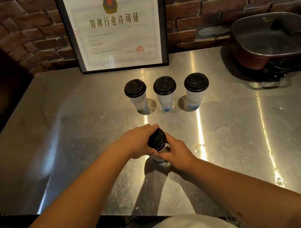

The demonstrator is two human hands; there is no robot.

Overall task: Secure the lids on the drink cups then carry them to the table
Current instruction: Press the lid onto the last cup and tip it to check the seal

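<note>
As gripped: cup (159,154) between hands (140,142).

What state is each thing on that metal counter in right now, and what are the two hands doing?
Left cup: upright, black lid on.
Middle cup: upright, black lid on.
Right cup: upright, black lid on.
Near cup: held, black lid tilted, not seated flat.
Left hand: grips the lid's edge.
Right hand: grips the near cup's body.
Electric pan: glass cover on.
Framed certificate: leaning upright against the brick wall.
</note>
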